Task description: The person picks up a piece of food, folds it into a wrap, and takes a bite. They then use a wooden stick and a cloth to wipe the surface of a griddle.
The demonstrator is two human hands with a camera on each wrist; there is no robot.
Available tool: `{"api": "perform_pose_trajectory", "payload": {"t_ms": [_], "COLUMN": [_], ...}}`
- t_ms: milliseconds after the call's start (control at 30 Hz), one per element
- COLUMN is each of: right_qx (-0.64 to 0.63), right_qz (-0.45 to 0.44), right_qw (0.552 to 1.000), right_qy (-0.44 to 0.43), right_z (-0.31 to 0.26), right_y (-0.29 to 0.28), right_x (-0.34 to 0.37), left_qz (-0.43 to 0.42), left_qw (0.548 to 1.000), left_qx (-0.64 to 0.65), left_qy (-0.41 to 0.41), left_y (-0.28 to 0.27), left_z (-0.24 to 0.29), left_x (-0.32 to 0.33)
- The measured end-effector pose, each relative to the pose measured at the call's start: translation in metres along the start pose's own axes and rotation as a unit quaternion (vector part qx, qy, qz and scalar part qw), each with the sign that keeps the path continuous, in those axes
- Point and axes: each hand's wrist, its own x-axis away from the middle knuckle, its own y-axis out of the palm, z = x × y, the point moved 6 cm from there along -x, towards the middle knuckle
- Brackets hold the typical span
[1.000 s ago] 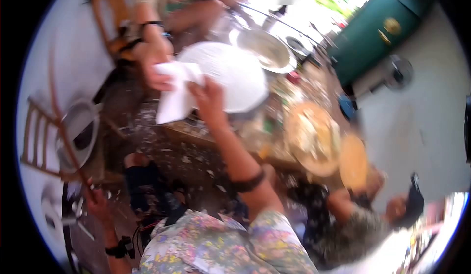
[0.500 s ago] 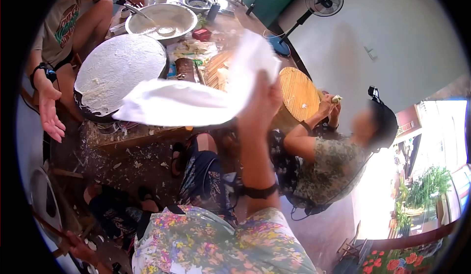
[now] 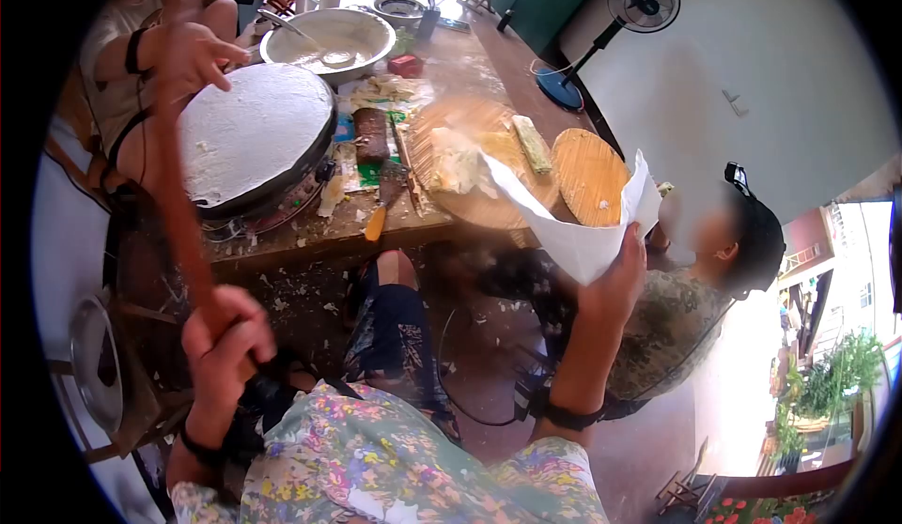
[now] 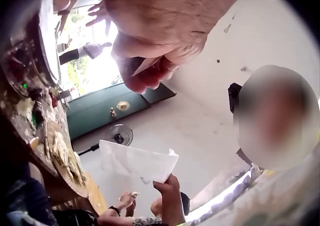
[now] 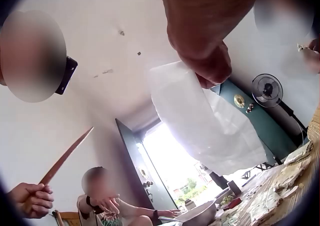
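My left hand (image 3: 225, 346) grips the lower end of a long, flat wooden stick (image 3: 174, 148), raised upright at the left; in the right wrist view the wooden stick (image 5: 67, 156) tapers to a point. Held up at the right, my right hand (image 3: 615, 270) pinches a thin white sheet (image 3: 573, 242) by one edge, and the sheet (image 5: 192, 116) hangs down in the right wrist view. Beyond the stick is a round griddle (image 3: 315, 175) covered with a white layer of batter (image 3: 258, 134). Another person's hand (image 3: 202, 59) hovers by the griddle's far left edge.
A metal bowl of batter (image 3: 376, 50) with a ladle (image 3: 287, 26) stands behind the griddle. Folded flatbreads (image 3: 456, 162) lie on a round wooden board (image 3: 489, 207). A brush (image 3: 383, 200) lies at the table's front edge. One person (image 3: 695, 308) sits at the right; a fan (image 3: 644, 3) stands behind.
My right hand has carried the white sheet away from the griddle and the other person's hand, rightward past the board. My left hand has raised the wooden stick from low at the left.
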Motion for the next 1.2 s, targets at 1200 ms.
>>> {"api": "perform_pose_trajectory", "payload": {"t_ms": [1200], "right_qx": [-0.240], "right_qz": [-0.043], "right_qw": [0.958], "right_qy": [0.151], "right_z": [0.074], "right_y": [0.028], "right_x": [0.085], "left_qz": [-0.228], "left_qw": [0.970], "left_qx": [0.006], "left_qy": [-0.087], "left_y": [0.169], "left_z": [-0.084], "left_x": [-0.040]}}
